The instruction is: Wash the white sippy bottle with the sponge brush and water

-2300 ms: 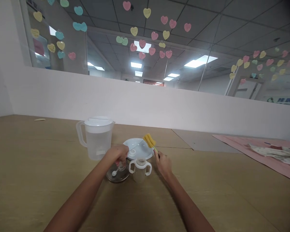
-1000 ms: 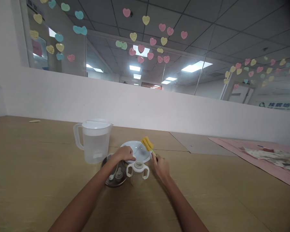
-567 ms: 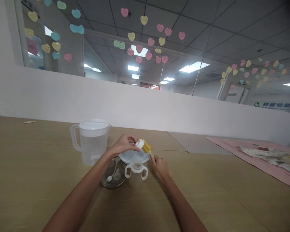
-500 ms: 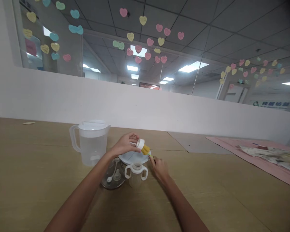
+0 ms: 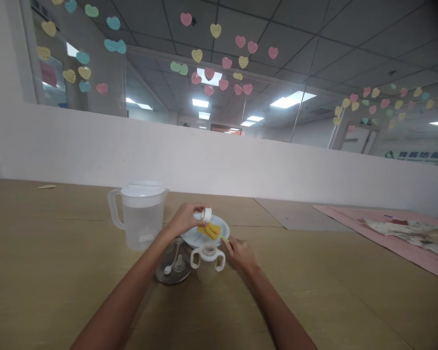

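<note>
Head view, sole picture.

Item: white cap [image 5: 206, 215], small and hollow, held in the left hand [image 5: 185, 219] above the far part of the bowl. Left grip: thumb and fingers parted only by the cap's width, pinching its side.

Item: sponge brush [image 5: 209, 231], yellow foam head on a thin yellow-green handle, held in the right hand [image 5: 243, 253]. Right grip: fingers closed around the handle, near the foam.

Governing relation: the foam lies just below the cap as viewed, its long axis slanting from the right fingers up and leftward to the left fingertips. The foam's far end is nearer the left hand; whether it touches cap or fingers cannot be told.

Beneath both: shallow white bowl [image 5: 224, 227], on the table.

Adjoining: clear two-handled cup [image 5: 207, 265], upright, uncapped, in front of the bowl. To its left, round metal tray [image 5: 168, 279] bearing a weighted straw [image 5: 173, 258] and a clear teat [image 5: 180, 264]. Behind the tray, lidded jug [image 5: 142, 221], upright, translucent, handle to the left.

Surface: wood-toned table [image 5: 95, 277], seamed, broad. Far left, pale flat piece [image 5: 46, 186]. Right, grey sheet [image 5: 302, 218] and pink cloth [image 5: 334, 214] carrying crumpled fabric [image 5: 390, 231].

Room: low white wall [image 5: 204, 160]; above it glass with heart-shaped notes [image 5: 215, 31]; beyond, a panelled ceiling [image 5: 350, 53] with lit lamps [image 5: 292, 100].
</note>
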Demonstrator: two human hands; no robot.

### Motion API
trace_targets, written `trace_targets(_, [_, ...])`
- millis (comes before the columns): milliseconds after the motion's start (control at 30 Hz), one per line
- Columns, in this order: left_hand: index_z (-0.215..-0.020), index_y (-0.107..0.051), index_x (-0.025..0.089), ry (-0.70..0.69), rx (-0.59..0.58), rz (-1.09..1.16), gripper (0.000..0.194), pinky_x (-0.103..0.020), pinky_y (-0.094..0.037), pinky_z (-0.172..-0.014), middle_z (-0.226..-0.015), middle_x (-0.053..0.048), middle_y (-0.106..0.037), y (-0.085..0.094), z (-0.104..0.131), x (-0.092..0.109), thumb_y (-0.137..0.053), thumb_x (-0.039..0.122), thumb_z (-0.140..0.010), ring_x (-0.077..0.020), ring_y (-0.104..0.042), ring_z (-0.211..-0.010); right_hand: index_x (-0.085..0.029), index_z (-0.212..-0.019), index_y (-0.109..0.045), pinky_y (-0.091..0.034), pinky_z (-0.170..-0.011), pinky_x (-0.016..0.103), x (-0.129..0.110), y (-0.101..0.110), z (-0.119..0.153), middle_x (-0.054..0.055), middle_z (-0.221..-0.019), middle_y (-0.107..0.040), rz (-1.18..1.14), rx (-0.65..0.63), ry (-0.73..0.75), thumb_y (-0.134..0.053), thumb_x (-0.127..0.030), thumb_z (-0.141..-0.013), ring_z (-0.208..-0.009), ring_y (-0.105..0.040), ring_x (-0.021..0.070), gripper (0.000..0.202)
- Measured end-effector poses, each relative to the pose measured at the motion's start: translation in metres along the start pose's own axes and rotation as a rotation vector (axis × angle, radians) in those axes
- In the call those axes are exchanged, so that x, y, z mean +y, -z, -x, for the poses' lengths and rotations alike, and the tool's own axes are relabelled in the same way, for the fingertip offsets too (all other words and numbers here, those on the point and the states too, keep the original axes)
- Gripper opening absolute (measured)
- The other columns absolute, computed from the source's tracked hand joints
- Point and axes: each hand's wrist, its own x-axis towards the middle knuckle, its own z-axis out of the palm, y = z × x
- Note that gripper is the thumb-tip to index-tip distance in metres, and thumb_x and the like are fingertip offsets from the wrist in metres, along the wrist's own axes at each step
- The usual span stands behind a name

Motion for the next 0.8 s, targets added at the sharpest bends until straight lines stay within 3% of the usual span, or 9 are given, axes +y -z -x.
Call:
trace_targets(167, [-0.104,-0.063,0.018,0.062,-0.09,0.028,0.055,-0.028,-0.049,-0.075,-0.099,-0.006,-0.067,0.012,0.005,0.001,-0.074,0.033,-0.052,-0.02,-0.062,-0.085,-0.017,-0.072,-0.063,-0.026,-0.05,0.021,-0.001,-0.007,0.002,0.005,-0.06,-0.063,-0.025,0.174,0.088,-0.03,-0.041,-0.091,-0.052,-0.055,0.0105,0.045])
trace_targets(367, [-0.111,-0.06,0.016,0.095,-0.006,0.058,0.055,-0.029,-0.048,-0.075,-0.093,-0.005,-0.068,0.02,0.006,0.009,-0.067,0.037,-0.06,-0.0195,-0.062,-0.081,-0.016,-0.059,-0.057,-0.025,-0.049,0.021,0.004,-0.014,0.002,0.003,-0.048,-0.057,-0.085,0.484,0.119,-0.026,-0.041,-0.093,-0.043,-0.049,0.0079,0.052])
trace_targets(467, [-0.106,-0.063,0.019,0.065,-0.025,-0.015,0.053,-0.03,-0.047,-0.075,-0.096,-0.004,-0.067,0.02,0.009,0.013,-0.071,0.031,-0.055,-0.0195,-0.061,-0.081,-0.016,-0.059,-0.057,-0.024,-0.048,0.022,0.003,-0.016,0.001,0.003,-0.048,-0.057,-0.127,0.483,0.031,-0.023,-0.041,-0.093,-0.042,-0.048,0.008,0.054])
trace_targets(667, [-0.108,-0.062,0.02,-0.094,-0.258,0.149,0.055,-0.028,-0.047,-0.077,-0.096,-0.003,-0.067,0.015,0.017,0.04,-0.073,0.029,-0.055,-0.0189,-0.06,-0.087,-0.016,-0.062,-0.059,-0.018,-0.045,0.024,0.006,-0.017,-0.002,0.004,-0.051,-0.06,-0.053,0.338,-0.117,-0.02,-0.045,-0.092,-0.04,-0.047,0.0086,0.058])
trace_targets(733, [-0.109,-0.061,0.02,-0.131,-0.22,0.131,0.054,-0.027,-0.046,-0.078,-0.098,-0.003,-0.067,0.015,0.017,0.046,-0.072,0.028,-0.057,-0.0183,-0.06,-0.088,-0.016,-0.063,-0.06,-0.018,-0.045,0.023,0.006,-0.018,-0.002,0.004,-0.05,-0.059,-0.038,0.335,-0.053,-0.021,-0.044,-0.093,-0.04,-0.047,0.008,0.056])
trace_targets(800, [-0.107,-0.062,0.02,-0.143,-0.1,0.008,0.049,-0.027,-0.046,-0.078,-0.098,-0.004,-0.066,0.014,0.014,0.044,-0.071,0.025,-0.059,-0.0178,-0.06,-0.086,-0.016,-0.063,-0.06,-0.02,-0.046,0.022,0.004,-0.018,-0.002,0.003,-0.05,-0.058,-0.037,0.365,0.038,-0.023,-0.043,-0.093,-0.041,-0.047,0.0074,0.055])
